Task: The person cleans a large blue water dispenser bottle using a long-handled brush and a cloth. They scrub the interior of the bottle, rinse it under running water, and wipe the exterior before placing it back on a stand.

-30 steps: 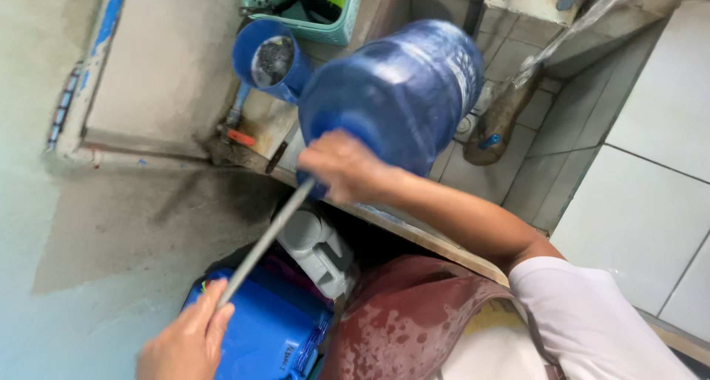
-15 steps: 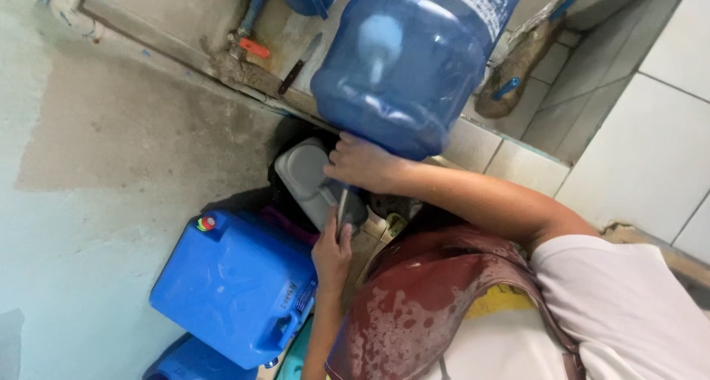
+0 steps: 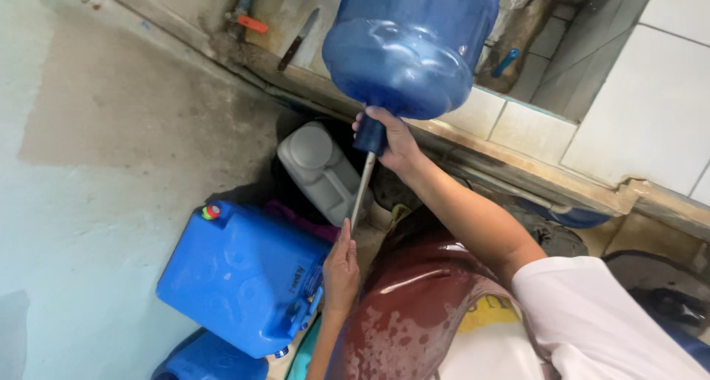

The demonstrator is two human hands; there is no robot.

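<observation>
Right hand (image 3: 392, 139) is wrapped tight around the neck of the big blue water bottle (image 3: 414, 43), which sits upper centre of the frame, tipped mouth-down toward the person, body resting on the tiled ledge (image 3: 518, 125). Left hand (image 3: 342, 265), lower centre, has its fingers closed on the lower end of a thin metal rod (image 3: 361, 191); the rod's top end goes up into the bottle mouth. So both grips are clamped: right on the bottle neck, left on the rod.

Below, centre-left, a blue jerrycan (image 3: 244, 276) lies on its side just beside the left hand; a grey jerrycan (image 3: 322, 169) is behind it, under the ledge. A wet dark-red apron (image 3: 414, 306) covers the person's front, lower centre. A knife (image 3: 298, 39) lies on the ledge, upper left.

Step in hand, as I read it: working the rod inside the bottle through its mouth, likely scrubbing or clearing it. Next move would call for keeping the neck steady with the right hand while the left pushes or turns the rod straight along the neck, without jamming it against the rim.
</observation>
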